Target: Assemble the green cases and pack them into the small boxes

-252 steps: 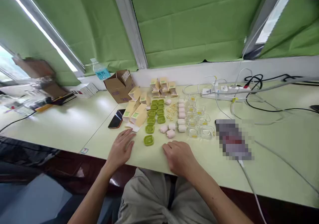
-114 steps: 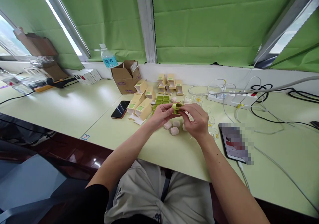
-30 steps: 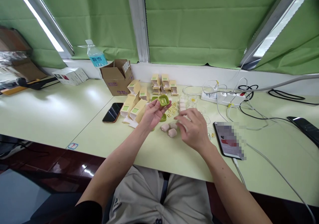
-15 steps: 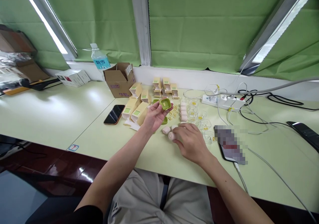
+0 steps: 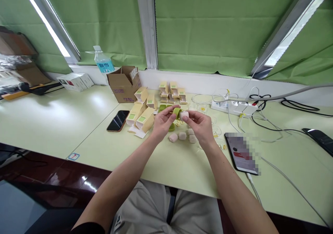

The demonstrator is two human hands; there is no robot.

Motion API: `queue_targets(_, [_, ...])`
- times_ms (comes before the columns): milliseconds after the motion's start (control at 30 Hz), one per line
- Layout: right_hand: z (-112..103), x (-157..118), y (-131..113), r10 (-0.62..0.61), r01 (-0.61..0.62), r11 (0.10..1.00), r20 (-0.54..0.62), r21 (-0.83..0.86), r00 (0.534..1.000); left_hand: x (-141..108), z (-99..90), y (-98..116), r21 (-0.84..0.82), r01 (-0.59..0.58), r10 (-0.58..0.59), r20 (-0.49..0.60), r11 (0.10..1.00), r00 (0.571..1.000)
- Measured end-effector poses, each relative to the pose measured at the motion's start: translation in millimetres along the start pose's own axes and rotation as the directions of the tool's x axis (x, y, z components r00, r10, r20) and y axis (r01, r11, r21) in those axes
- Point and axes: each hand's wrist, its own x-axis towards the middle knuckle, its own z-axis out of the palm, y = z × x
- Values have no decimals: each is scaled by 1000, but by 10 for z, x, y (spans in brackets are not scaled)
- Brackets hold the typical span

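Observation:
My left hand (image 5: pixel 163 122) is closed on a small green square case cover (image 5: pixel 177 112), its hollow side turned to the right. Between the fingers of my right hand (image 5: pixel 201 123) is a whitish-pink rounded block (image 5: pixel 184 115), like an earbud case, held right up against the green cover. Below the hands, several similar pale blocks (image 5: pixel 182 135) lie on the table. More green covers (image 5: pixel 171 126) lie behind my left hand. Small yellowish rings (image 5: pixel 179 123) show partly under the hands. Clear plastic shells (image 5: pixel 215 131) are half hidden by my right hand.
Folded cream cartons (image 5: pixel 144 118) and a brown cardboard box (image 5: pixel 124 84) stand left of my hands, beside a dark phone (image 5: pixel 118 120). To the right lie a plugged-in phone (image 5: pixel 241 154), a white power strip (image 5: pixel 234 106) and loose cables. A bottle (image 5: pixel 104 61) stands behind the box.
My right hand has picked up a pale block from the table and raised it to the green cover. The left hand has turned the cover toward it.

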Motion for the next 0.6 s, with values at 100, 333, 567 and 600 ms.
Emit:
queue_targets(100, [-29, -39, 3, 5, -6, 1000, 22, 22, 1000, -17, 30, 55, 93, -33, 30, 30, 995, 999])
queue_targets(333, [-41, -56, 5, 23, -23, 996, -2, 81, 1000, -30, 68, 78, 147, -5, -3, 54, 989, 999])
queue_targets(567, [-24, -70, 47, 88, -79, 988, -57, 132, 995, -31, 81, 5, 180, -7, 1, 32, 984, 999])
queue_targets(600, [-22, -72, 52, 100, -90, 987, -68, 136, 993, -35, 81, -8, 203, -13, 8, 27, 979, 1000])
